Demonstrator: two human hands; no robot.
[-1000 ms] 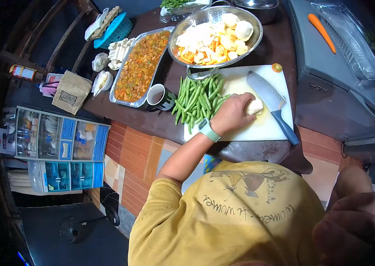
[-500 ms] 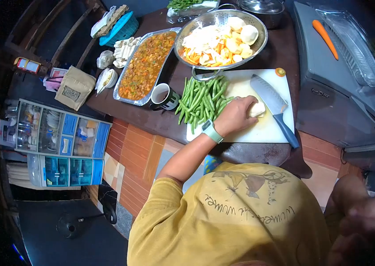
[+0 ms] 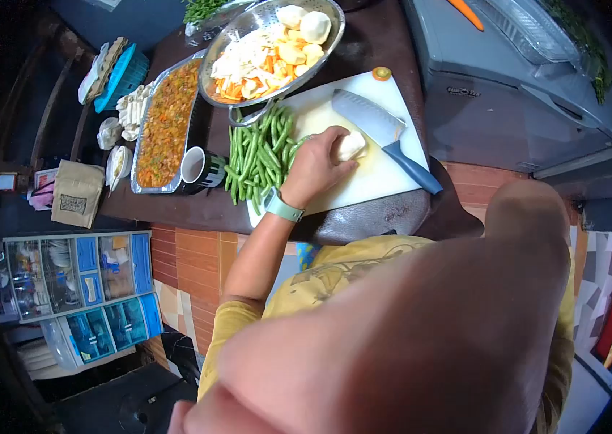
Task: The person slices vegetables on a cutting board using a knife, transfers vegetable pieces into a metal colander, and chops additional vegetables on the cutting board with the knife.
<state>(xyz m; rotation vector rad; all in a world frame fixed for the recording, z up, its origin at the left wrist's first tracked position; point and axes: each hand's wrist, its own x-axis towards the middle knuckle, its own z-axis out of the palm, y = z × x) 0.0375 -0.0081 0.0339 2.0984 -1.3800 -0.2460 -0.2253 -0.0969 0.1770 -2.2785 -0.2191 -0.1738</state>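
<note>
My left hand point(image 3: 315, 165), with a watch on its wrist, rests on the white cutting board point(image 3: 378, 170), fingers curled round a pale piece of vegetable point(image 3: 350, 146). Beside it on the left lies a pile of green beans point(image 3: 259, 155). A knife point(image 3: 371, 117) with a blue handle lies on the board to the right, its handle past the board's edge. A carrot end point(image 3: 381, 73) sits at the board's far corner. Close to the camera, my right hand point(image 3: 270, 369) and forearm fill much of the lower view; the fingers are blurred and partly out of frame.
Behind the board stands a metal colander point(image 3: 217, 97) of cut vegetables. To the left are a foil tray point(image 3: 137, 173) of cooked food, a cup point(image 3: 201, 168) and a small bowl point(image 3: 118, 166). A grey appliance point(image 3: 487, 108) bearing a carrot point(image 3: 467, 13) stands at right.
My right hand and forearm have come from the lower right across the front of the camera. The view has shifted, moving the table leftward. My left hand still holds the pale piece.
</note>
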